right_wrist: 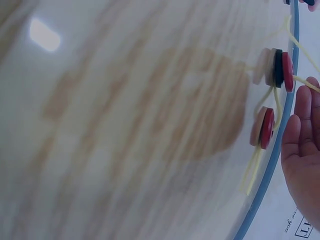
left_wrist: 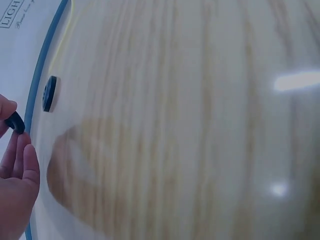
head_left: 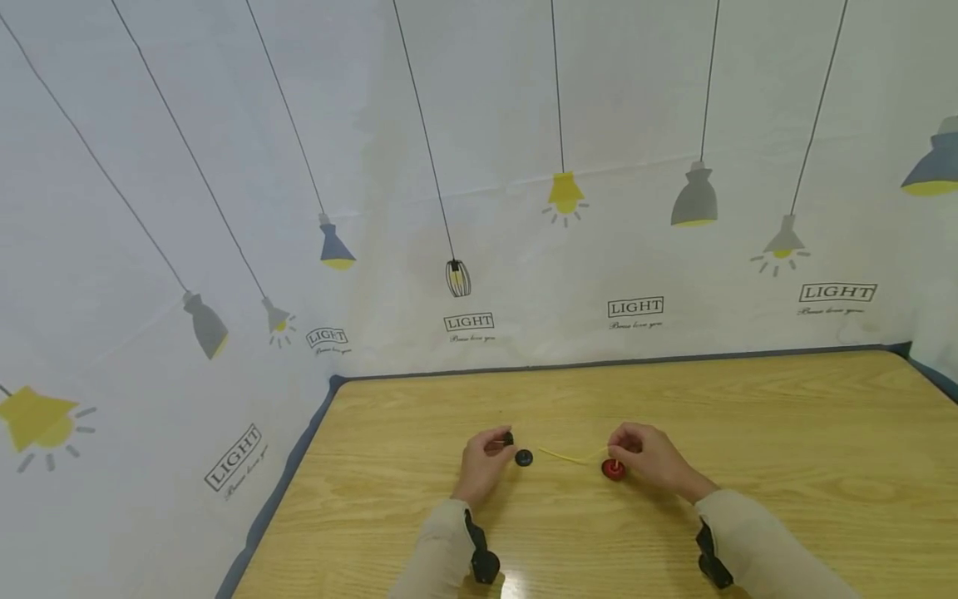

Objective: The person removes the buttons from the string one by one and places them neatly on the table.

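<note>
My left hand pinches a black button-like disc between thumb and fingers, just above the table. A second black disc lies on the wood beside those fingers; the left wrist view shows it near a yellow string. My right hand pinches the yellow string, whose free end reaches left toward the black discs. Below the right fingers sits a red disc. In the right wrist view a red disc rests against a black disc on the string, and another red disc hangs nearer.
The wood-grain table has a dark blue edge strip along its back and left. Behind it stands a pale wall covering printed with lamps. Black wrist devices sit at both sleeves.
</note>
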A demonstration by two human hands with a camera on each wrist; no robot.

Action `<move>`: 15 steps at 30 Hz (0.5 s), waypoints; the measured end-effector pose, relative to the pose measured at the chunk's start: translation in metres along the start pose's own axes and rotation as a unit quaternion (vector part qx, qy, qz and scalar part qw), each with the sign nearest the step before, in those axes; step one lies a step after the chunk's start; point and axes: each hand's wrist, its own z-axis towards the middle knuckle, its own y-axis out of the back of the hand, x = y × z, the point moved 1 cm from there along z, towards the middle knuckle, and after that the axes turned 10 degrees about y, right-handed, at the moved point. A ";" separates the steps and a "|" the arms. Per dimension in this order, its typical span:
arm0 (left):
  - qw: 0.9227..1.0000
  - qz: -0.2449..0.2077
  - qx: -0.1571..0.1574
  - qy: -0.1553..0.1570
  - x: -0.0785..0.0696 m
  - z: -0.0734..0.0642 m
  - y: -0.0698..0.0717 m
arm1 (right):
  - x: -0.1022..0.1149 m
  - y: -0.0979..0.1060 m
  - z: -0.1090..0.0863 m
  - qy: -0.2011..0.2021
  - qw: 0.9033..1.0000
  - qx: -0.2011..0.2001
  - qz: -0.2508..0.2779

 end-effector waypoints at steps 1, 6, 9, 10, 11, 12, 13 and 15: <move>1.000 0.006 -0.001 0.001 0.001 0.000 0.001 | 0.000 0.000 0.000 -0.001 1.000 0.000 -0.001; 0.999 0.035 -0.009 0.002 0.006 -0.001 0.006 | 0.000 0.000 0.000 0.002 1.000 0.002 -0.001; 0.998 0.054 -0.009 0.002 0.007 -0.002 0.008 | 0.001 0.000 -0.001 0.005 1.000 0.003 0.001; 0.998 0.061 -0.009 0.001 0.007 -0.003 0.008 | 0.001 0.000 -0.001 0.005 1.000 0.003 0.001; 0.998 0.067 -0.007 0.002 0.007 -0.003 0.009 | 0.001 0.000 -0.001 0.004 1.000 0.003 0.000; 0.997 0.073 -0.005 0.001 0.006 -0.003 0.009 | 0.001 0.001 -0.001 0.004 1.000 0.003 0.000; 0.997 0.078 -0.002 0.002 0.006 -0.003 0.009 | 0.000 0.000 -0.001 0.003 1.000 0.003 -0.001; 0.996 0.086 0.002 0.004 0.006 -0.004 0.010 | 0.000 0.000 -0.001 0.002 1.000 0.002 -0.001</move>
